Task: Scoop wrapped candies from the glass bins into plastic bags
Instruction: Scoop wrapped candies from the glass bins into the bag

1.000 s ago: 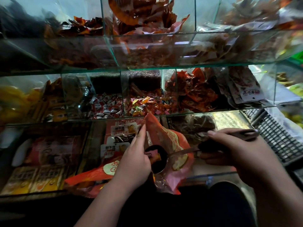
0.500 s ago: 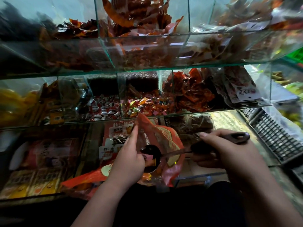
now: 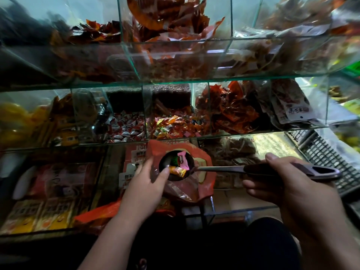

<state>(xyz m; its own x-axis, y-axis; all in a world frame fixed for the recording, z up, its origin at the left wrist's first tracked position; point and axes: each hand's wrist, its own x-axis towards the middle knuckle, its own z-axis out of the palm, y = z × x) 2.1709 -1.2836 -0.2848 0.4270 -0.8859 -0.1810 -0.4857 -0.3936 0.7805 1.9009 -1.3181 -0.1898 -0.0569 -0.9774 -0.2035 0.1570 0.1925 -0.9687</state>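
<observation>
- My right hand [image 3: 288, 191] is closed round the dark handle of the ladle [image 3: 220, 168], keeping it level so the load does not spill
- A few wrapped candies [image 3: 183, 161], pink, green and yellow, sit in the ladle's bowl, right over the mouth of the red plastic bag [image 3: 204, 172]
- My left hand [image 3: 148, 184] holds the bag's near rim with its fingers nearly straight and the fingertips just beside the bowl. The thumb is hidden, so I judge it a pinch that keeps the mouth spread
- The glass bin [image 3: 169, 106] of mixed sweets stands just behind the bag, which makes for a short carry
- I judge the next move to be a tilt of the bowl. The limp film could fold shut, or a sweet could catch the rim and fall outside
</observation>
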